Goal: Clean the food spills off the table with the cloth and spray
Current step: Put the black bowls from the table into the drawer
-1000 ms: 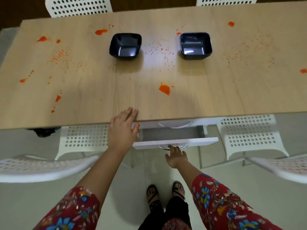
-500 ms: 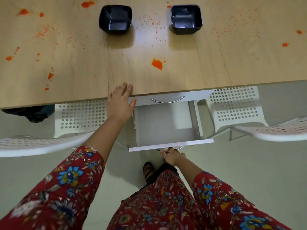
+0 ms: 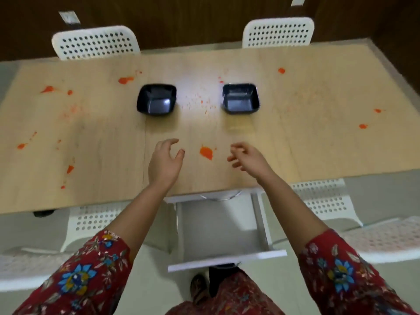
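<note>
Orange food spills dot the wooden table [image 3: 295, 151]; the largest blob [image 3: 206, 152] lies near the front edge, smaller ones spread left [image 3: 47, 89] and right [image 3: 363, 126]. My left hand [image 3: 164, 161] hovers over the table just left of that blob, fingers loosely curled, holding nothing. My right hand [image 3: 246, 158] hovers just right of it, also loosely curled and empty. Under the table's front edge a white drawer [image 3: 218, 228] stands pulled out, and nothing shows inside it. No cloth or spray bottle is in view.
Two black square bowls [image 3: 156, 99] [image 3: 241, 98] sit mid-table. White perforated chairs stand at the far side [image 3: 95, 43] [image 3: 278, 31] and on either side of the drawer [image 3: 91, 220] [image 3: 327, 201]. My feet are below the drawer front.
The drawer got pulled fully out. My right hand let go of its handle and my left hand left the table edge; both rose over the table beside the big blob. The view lifted.
</note>
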